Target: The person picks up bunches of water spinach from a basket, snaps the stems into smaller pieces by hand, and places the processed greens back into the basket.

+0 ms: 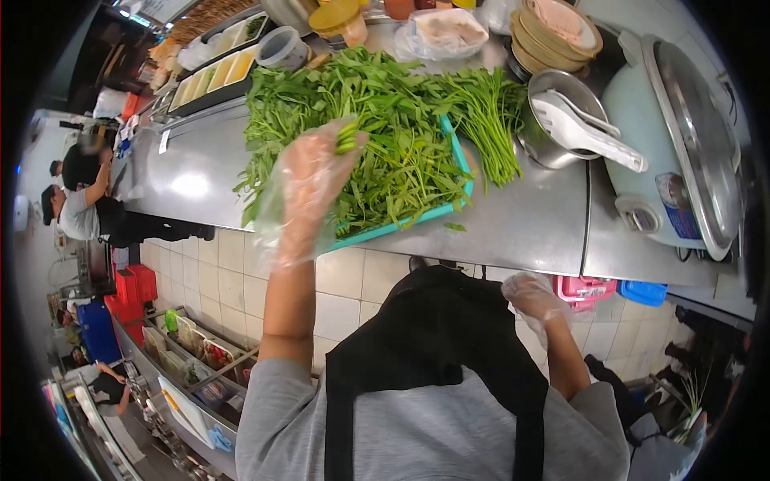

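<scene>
Greens (346, 136) stems point up from gloved left hand (309, 180).

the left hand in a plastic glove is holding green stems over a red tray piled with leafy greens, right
Not quite: the tray is teal, not red. The head view shows its teal rim under the leafy greens. The rest holds: the left hand, in a plastic glove, grips green stems over that tray.

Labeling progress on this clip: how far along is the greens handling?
Done: nothing clearly finished; no separate sorted pile shows. In hand: the gloved left hand grips a small bunch of stems above the teal tray. The gloved right hand hangs low, empty. Left: a large heap of leafy greens fills the tray, spilling onto the steel counter.
</scene>
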A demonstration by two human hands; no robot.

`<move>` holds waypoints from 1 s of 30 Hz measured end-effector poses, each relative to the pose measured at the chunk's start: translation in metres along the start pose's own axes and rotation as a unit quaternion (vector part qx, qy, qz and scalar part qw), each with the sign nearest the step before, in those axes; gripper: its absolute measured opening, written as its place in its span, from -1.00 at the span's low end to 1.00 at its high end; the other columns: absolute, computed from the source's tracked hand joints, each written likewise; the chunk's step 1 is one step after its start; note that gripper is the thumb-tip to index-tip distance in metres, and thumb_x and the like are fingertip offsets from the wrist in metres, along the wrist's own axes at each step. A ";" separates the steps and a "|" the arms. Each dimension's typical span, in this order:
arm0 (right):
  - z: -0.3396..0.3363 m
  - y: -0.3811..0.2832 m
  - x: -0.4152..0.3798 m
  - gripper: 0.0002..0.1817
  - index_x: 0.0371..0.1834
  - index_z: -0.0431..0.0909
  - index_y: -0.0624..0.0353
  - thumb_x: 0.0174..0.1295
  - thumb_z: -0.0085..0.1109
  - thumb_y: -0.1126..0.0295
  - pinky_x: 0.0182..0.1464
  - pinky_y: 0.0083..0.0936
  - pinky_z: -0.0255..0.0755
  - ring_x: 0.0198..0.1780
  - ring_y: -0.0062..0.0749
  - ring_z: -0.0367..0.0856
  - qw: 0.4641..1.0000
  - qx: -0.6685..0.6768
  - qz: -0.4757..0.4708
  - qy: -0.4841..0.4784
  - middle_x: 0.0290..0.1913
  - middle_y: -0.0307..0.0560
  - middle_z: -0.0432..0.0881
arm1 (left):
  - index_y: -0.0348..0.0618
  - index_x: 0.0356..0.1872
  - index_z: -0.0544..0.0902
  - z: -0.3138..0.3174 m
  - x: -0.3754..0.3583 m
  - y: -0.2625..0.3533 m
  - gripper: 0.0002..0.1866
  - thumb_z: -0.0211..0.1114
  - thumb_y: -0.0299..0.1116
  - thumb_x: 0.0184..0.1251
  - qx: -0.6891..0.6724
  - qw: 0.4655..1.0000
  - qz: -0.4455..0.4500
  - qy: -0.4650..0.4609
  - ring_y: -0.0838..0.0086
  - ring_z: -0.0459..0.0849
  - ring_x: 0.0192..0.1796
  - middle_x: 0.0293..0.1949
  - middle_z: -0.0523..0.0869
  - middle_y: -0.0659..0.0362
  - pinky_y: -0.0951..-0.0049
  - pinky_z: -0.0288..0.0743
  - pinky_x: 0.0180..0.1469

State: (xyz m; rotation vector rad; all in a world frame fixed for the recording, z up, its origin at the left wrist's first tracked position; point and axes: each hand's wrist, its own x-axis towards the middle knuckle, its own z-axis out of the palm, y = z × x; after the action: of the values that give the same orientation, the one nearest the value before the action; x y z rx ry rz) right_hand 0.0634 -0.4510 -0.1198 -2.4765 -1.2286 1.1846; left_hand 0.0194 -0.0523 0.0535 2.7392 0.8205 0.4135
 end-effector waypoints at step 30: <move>-0.177 -0.231 0.162 -0.74 -0.16 0.68 0.34 0.22 0.31 0.34 -0.16 -0.53 0.48 -0.32 -0.54 0.58 0.822 0.420 -0.156 0.350 -0.35 -0.14 0.70 | 0.09 0.17 0.64 -0.045 0.000 -0.053 -0.54 0.35 -0.05 0.27 -0.309 0.946 -0.094 -0.030 0.26 0.72 -0.12 -0.13 0.73 -0.06 0.31 0.61 -0.06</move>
State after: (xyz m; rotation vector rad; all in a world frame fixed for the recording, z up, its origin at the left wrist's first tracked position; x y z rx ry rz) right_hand 0.1027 -0.1448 0.0047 -1.6698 -0.6351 0.4540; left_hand -0.0223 -0.0021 0.0782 2.0660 0.7660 0.4519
